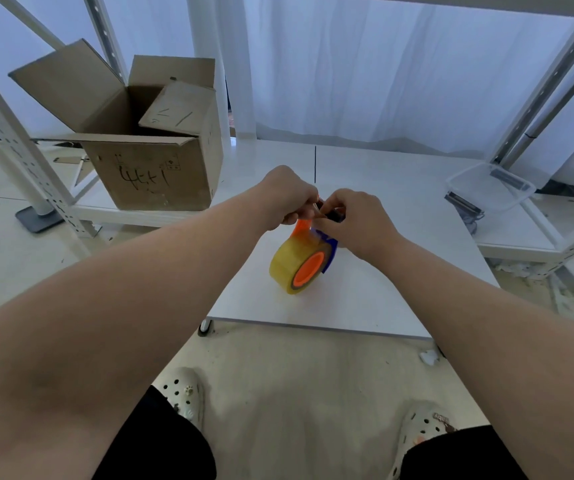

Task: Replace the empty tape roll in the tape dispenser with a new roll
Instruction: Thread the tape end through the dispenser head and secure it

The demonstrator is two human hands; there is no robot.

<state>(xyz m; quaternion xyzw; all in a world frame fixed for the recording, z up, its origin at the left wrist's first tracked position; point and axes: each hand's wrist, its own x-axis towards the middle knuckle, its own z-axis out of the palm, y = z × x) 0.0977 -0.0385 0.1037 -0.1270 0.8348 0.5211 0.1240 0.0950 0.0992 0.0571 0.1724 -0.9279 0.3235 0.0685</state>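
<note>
Both hands (320, 211) pinch dispenser (328, 237) top; tape roll (292, 263) core faces viewer.

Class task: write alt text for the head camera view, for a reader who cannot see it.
Two bare hands, left hand and right hand, meet above a yellowish tape roll with an orange core, mounted in a blue tape dispenser standing on a white table. An open cardboard box sits on a low shelf to the left, and a clear plastic container to the right.

yellow tape roll (287, 263), orange core (309, 268), brown box (147, 174)
</note>
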